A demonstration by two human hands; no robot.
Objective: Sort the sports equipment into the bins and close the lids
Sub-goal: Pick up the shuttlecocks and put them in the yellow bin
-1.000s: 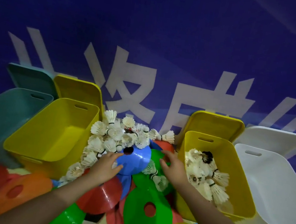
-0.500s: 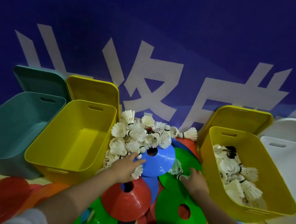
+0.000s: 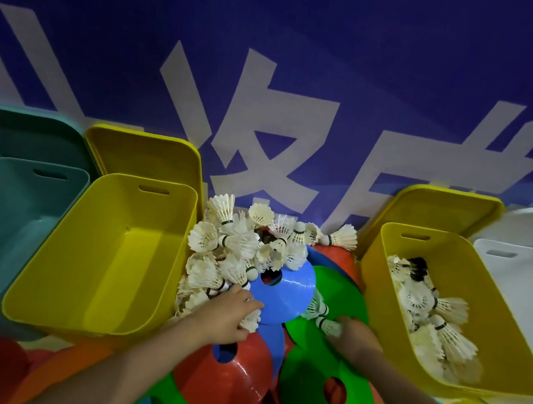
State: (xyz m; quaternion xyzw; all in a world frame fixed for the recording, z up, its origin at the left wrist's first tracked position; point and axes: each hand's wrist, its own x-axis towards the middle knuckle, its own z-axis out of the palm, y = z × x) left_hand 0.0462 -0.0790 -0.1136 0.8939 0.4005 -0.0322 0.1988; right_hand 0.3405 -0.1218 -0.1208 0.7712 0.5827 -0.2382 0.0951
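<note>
Left hand (image 3: 226, 317) gripping white feathered shuttlecock (image 3: 251, 318) at edge of loose shuttlecock pile (image 3: 246, 243). Right hand (image 3: 355, 339) pinching another white shuttlecock (image 3: 330, 327) over green plastic disc cone (image 3: 335, 312), beside right yellow plastic bin (image 3: 445, 378) holding shuttlecocks.

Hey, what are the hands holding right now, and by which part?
The right hand grips a shuttlecock by its feathered skirt. The left hand rests among the shuttlecock pile; any hold there cannot be told.
</note>
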